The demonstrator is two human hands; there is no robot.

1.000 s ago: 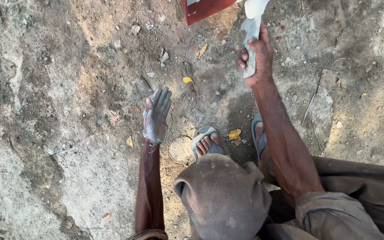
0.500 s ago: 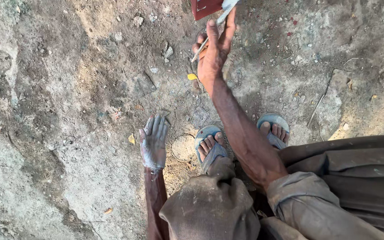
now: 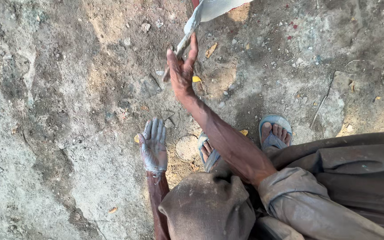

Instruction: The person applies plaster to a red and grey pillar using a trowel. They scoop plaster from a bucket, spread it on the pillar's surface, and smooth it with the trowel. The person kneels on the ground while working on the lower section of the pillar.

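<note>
Mid-lift at top centre: right hand (image 3: 181,71) clenched on trowel (image 3: 201,18); left hand (image 3: 154,146) open, mortar-coated, lower centre. Next, likely: firm grip, steady carry.

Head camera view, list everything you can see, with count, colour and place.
trowel: one, pale grey blade, top centre, handle in right hand
ground: one, grey-brown dirt and stone, all around
yellow leaves: a few, scattered near the hands and feet
pebbles: several, grey, upper left of the trowel
sandals: two, blue-grey, on the feet, centre
left hand: one, coated in grey paste, open, palm up, empty
right hand: one, raised at top centre, gripping the trowel handle
</note>
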